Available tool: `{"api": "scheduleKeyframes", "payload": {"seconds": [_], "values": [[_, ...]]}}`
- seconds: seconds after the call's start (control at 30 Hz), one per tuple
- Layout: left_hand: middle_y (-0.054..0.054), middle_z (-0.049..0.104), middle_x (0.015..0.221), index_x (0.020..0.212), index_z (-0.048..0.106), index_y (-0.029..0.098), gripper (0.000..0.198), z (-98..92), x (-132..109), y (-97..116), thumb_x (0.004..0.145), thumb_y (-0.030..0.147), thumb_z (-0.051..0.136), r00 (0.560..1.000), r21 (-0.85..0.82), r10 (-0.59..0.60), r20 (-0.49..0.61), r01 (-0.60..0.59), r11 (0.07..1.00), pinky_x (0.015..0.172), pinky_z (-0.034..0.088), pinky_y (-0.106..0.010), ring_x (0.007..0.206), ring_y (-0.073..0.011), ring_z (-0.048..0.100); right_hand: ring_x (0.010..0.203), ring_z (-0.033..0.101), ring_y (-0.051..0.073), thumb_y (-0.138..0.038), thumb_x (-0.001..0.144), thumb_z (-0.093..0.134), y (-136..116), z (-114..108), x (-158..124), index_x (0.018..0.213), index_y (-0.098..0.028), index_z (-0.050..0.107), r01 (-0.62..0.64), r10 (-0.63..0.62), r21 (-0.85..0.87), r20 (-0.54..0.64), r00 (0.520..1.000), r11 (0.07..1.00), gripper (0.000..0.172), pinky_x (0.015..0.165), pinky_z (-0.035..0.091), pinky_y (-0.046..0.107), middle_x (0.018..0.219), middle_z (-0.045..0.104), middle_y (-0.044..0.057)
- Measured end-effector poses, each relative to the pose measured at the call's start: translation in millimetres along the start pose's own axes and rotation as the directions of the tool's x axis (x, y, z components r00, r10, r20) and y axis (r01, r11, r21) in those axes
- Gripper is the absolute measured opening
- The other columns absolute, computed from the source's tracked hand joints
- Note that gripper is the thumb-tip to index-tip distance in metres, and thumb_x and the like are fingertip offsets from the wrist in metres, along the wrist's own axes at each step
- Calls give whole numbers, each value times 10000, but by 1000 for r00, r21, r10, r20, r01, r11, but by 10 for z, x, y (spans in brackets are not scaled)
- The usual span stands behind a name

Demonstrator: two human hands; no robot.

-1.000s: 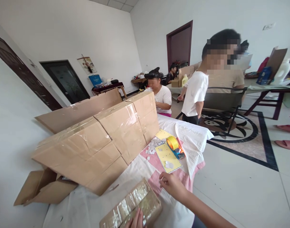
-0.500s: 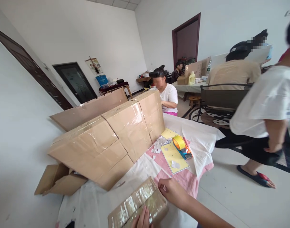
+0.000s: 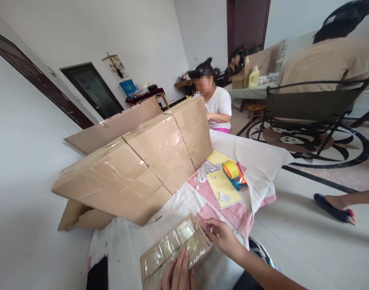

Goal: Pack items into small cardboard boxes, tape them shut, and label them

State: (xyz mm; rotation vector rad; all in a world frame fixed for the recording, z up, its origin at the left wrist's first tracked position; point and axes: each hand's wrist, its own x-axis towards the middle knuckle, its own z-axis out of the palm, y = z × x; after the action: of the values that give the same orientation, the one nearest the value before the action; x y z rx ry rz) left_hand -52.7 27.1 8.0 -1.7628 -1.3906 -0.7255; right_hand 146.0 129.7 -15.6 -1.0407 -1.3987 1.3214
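Observation:
A small cardboard box (image 3: 172, 243) wrapped in shiny clear tape lies at the bottom centre on the covered table (image 3: 127, 241). My left hand (image 3: 178, 272) rests on its top near the front, fingers extended and lying flat. At the box's right edge is my right hand (image 3: 216, 233), its thumb and fingers bent toward each other at the corner; whether something thin is between them is too small to tell. Beyond it, a tape dispenser with a yellow-orange roll (image 3: 231, 170) sits beside a yellow sheet (image 3: 222, 187) with white paper scraps on it.
Large taped cartons (image 3: 160, 151) form a wall across the table's left and middle. An open box (image 3: 84, 215) stands behind at left. A person in a white shirt (image 3: 220, 105) sits beyond the cartons. A black object (image 3: 97, 274) lies lower left. Someone's foot (image 3: 335, 205) is at right.
The view has shifted. My right hand's fingers have spread somewhat at the box's edge, while my left hand remains on top. The walking person at right has mostly left the view.

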Motion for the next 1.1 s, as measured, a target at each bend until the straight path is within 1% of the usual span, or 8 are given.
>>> {"api": "scheduleKeyframes", "payload": {"seconds": [0.07, 0.17, 0.33, 0.47, 0.63, 0.77, 0.97, 1.1], "values": [[31, 803, 1110, 1477, 530, 292, 595, -153, 54, 112, 895, 231, 643, 992, 26, -86, 94, 84, 996, 812, 385, -386, 987, -229, 679, 777, 675, 204, -429, 842, 706, 72, 2, -35, 1000, -201, 770, -28, 29, 72, -15, 999, 997, 284, 685, 497, 305, 951, 774, 87], [17, 778, 1199, 1485, 516, 303, 587, -316, 151, 172, 916, 257, 653, 969, -19, -92, 231, 99, 995, 907, 339, -395, 1066, -239, 653, 734, 654, 194, -491, 843, 715, 107, 13, -71, 879, -196, 755, -83, 93, 145, -69, 993, 986, 299, 689, 496, 311, 840, 756, 68], [-2, 761, 1244, 1486, 509, 300, 594, -385, 192, 169, 917, 243, 670, 930, -53, -123, 345, 150, 987, 951, 315, -390, 1127, -239, 637, 685, 594, 160, -404, 873, 692, 26, 24, -15, 879, -199, 750, -47, 62, 82, -192, 979, 996, 213, 656, 459, 291, 840, 733, 52], [-16, 770, 1222, 1480, 520, 289, 578, -394, 190, 187, 922, 245, 666, 932, -56, -129, 340, 157, 986, 969, 304, -392, 1128, -243, 635, 697, 579, 151, -335, 860, 701, 15, 46, 35, 881, -210, 761, 0, 12, 62, -186, 982, 998, 140, 662, 446, 287, 882, 731, 52], [-19, 773, 1213, 1496, 498, 303, 608, -407, 210, 189, 916, 244, 670, 925, -47, -132, 356, 159, 986, 986, 308, -391, 1118, -242, 640, 631, 579, 143, -450, 827, 750, 122, 134, 31, 869, -204, 732, -149, 189, 275, -123, 974, 950, 250, 628, 449, 280, 733, 695, 20], [-21, 773, 1214, 1478, 522, 305, 584, -402, 219, 192, 914, 242, 660, 920, -48, -137, 367, 166, 985, 1028, 306, -390, 1114, -237, 646, 568, 590, 138, -540, 798, 755, 97, 108, 47, 838, -195, 686, -212, 251, 384, -55, 966, 899, 354, 587, 464, 275, 631, 656, -9], [-36, 780, 1189, 1386, 610, 275, 481, -416, 252, 187, 909, 249, 662, 916, -70, -163, 366, 202, 977, 1011, 315, -409, 1105, -253, 642, 483, 538, 105, -464, 733, 823, -77, -24, 55, 825, -172, 690, -361, 401, 556, 54, 915, 749, 334, 506, 339, 237, 537, 634, -33], [-58, 789, 1127, 1276, 670, 248, 387, -397, 477, 307, 890, 268, 701, 924, -113, -172, 342, 222, 968, 1025, 314, -442, 1100, -268, 637, 454, 530, 97, -434, 718, 832, -198, -81, 8, 824, -164, 684, -375, 430, 592, 54, 901, 713, 325, 490, 317, 228, 532, 635, -32]]}}
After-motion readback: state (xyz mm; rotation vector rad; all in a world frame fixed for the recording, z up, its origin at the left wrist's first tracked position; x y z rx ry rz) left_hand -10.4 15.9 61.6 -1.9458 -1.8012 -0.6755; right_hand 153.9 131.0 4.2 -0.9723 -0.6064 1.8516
